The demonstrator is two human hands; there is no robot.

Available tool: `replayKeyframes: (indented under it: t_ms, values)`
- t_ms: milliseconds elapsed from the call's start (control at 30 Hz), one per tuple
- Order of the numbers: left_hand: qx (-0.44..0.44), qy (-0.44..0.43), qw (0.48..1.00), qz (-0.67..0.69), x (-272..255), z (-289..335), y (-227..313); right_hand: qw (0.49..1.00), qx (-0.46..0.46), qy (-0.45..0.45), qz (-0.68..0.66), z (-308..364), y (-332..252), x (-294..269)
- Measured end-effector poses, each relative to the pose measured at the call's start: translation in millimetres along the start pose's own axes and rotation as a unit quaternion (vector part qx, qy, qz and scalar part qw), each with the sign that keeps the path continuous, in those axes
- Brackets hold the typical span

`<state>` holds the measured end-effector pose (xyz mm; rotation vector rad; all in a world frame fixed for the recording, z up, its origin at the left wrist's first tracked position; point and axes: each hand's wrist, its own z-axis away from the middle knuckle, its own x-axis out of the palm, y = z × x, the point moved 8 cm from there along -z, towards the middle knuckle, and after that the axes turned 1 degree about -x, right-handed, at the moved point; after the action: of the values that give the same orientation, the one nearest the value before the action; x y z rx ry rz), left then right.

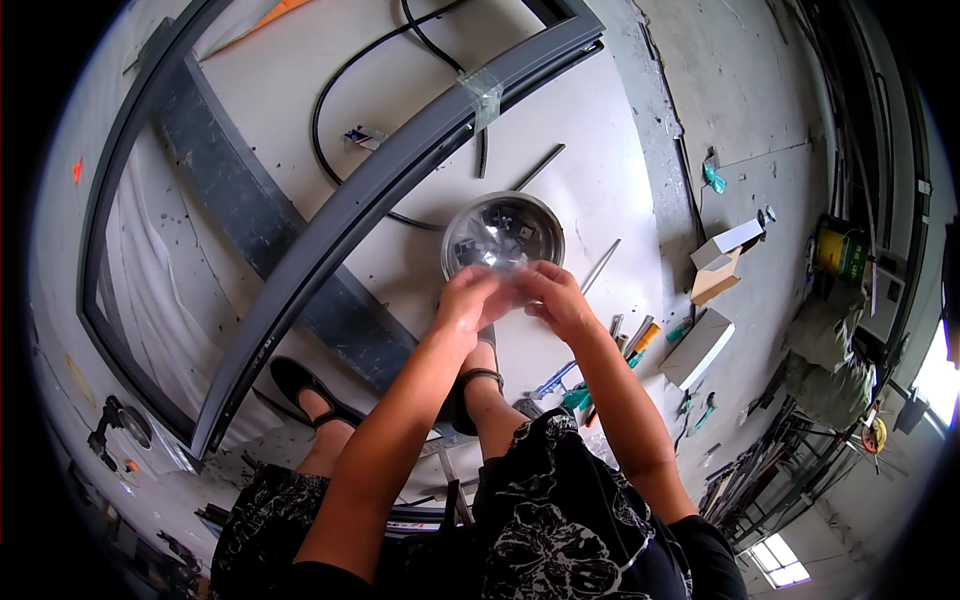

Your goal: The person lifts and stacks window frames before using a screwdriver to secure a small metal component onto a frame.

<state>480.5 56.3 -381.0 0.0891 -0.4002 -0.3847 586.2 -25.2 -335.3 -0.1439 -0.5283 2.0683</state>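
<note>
Over the near rim of a shiny round metal bowl [548, 218], my two hands come close together. My left hand [470, 303] has its fingers bent inward, and my right hand [558, 300] faces it with fingers curled and pressed together. A clear, glinting patch shows between the fingertips, smeared by motion; what it is I cannot make out. Below the bowl's near side, one of my feet is partly hidden behind my left hand and forearm.
A large curved grey frame [350, 205] crosses the left side, with a dark flat bar [240, 170] beneath it. A black hose [315, 125] loops beyond the bowl. To the right lie an orange-handled tool [645, 340], white boxes [698, 348] and an open carton [716, 278].
</note>
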Motion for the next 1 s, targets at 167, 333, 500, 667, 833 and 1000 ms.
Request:
replayKeyframes:
  t_ms: [167,333,500,667,833,1000]
  values:
    - [0.042,-0.033,0.985,-0.165,7,9,3,0.994,-0.032,-0.046,0.092,-1,15,-31]
    - [0.382,0.087,0.791,-0.47,-1,6,41,0.827,0.013,-0.203,0.525,39,47,-50]
    - [0.436,0.118,0.589,-0.67,54,-1,61,0.672,-0.166,0.218,0.688,44,17,-88]
    - [0.427,0.213,0.458,-0.75,66,-33,50,0.66,-0.126,0.235,0.702,18,62,-101]
    - [0.492,0.191,0.498,-0.688,58,-25,52,0.712,-0.194,0.27,0.619,27,50,-107]
    - [0.532,0.141,0.627,-0.551,48,6,68,0.794,-0.315,0.393,0.342,72,0,-140]
